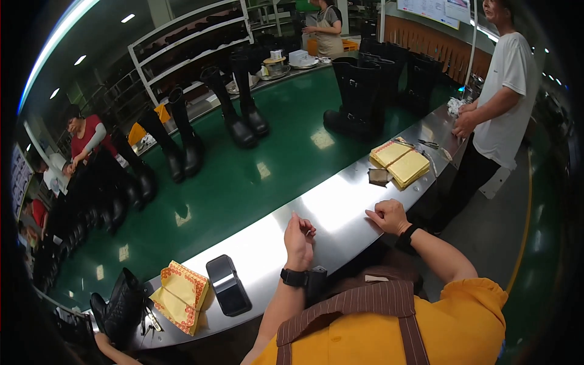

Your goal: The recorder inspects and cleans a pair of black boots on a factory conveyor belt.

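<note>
My left hand [299, 238] is raised over the shiny metal ledge [267, 243], fingers apart and partly bent, with nothing in it. A dark band circles that wrist. Farther right, my right hand [389, 216] is loosely curled above the ledge's near edge, thumb out to the left, and no object shows in it. The stack of yellow paper sheets [406, 164], tied round with a band, lies just beyond my right hand, beside a small brown block [378, 177]. Left of my left hand a black phone [228, 285] lies on the ledge.
Pairs of black boots [240, 125] stand along the green conveyor belt [274, 161]. A second yellow sheet stack [180, 297] and a black boot [125, 304] are at lower left. Tools [428, 145] lie by the far stack. A person in white [502, 91] stands at right; others work beyond.
</note>
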A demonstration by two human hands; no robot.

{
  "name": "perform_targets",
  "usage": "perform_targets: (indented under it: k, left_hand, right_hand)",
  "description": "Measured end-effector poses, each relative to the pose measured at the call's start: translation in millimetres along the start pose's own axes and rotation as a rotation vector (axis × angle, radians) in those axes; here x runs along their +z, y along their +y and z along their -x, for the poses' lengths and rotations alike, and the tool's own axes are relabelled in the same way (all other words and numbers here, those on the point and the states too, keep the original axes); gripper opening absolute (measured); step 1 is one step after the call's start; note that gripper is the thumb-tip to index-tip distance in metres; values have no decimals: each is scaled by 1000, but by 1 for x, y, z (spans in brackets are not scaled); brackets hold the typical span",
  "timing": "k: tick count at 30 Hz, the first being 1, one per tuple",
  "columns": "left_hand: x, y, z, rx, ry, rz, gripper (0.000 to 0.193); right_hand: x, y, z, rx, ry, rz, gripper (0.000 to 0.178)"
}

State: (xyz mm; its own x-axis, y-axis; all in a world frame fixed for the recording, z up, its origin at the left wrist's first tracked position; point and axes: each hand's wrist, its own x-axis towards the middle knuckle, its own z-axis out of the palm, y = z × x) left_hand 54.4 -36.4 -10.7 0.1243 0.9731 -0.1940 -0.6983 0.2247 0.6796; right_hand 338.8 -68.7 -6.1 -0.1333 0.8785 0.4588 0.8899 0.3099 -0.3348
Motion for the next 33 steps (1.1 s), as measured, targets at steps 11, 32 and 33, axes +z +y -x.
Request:
perform_targets:
  k: [11,32,33]
  left_hand:
    - [-10,8,-14,-65,28,-89,24]
    - [7,-3,-7,77,147,-469,17]
    - [8,-2,-7,65,158,-474,17]
  right_hand:
    - [-7,9,-1,-98,35,-80,38]
    - [1,18,7,-130,146,-197,33]
    - [2,17,7,-118,118,-190,33]
